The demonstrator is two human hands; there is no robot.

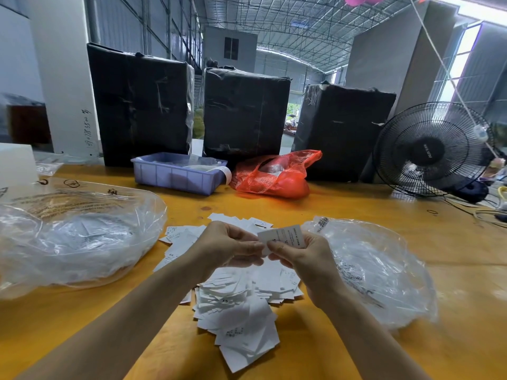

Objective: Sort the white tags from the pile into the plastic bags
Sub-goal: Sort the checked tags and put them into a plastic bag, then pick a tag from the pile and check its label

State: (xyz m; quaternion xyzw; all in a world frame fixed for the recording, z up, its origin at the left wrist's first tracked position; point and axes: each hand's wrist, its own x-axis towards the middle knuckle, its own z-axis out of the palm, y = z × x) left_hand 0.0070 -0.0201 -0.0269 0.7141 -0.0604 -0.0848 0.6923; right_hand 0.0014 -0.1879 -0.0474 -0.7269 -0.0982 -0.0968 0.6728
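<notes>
While both hands, the left hand (230, 244) and right hand (304, 259), pinch one tag (282, 237) at mid-frame, the pile (238, 305) below looks large, though the left bag (79, 237) and right bag (378, 270) already hold some.

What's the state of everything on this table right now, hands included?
left hand: fingers curled, pinching the held tag.
right hand: pinching the same tag.
held tag: lifted above the pile, between both hands.
tag pile: loose, spread on the table.
left plastic bag: lying open, tags inside.
right plastic bag: lying crumpled, contents unclear.
red bag: slumped, part open.
blue tray: upright, holding clear bags.
fan: standing; running or not, cannot tell.
</notes>
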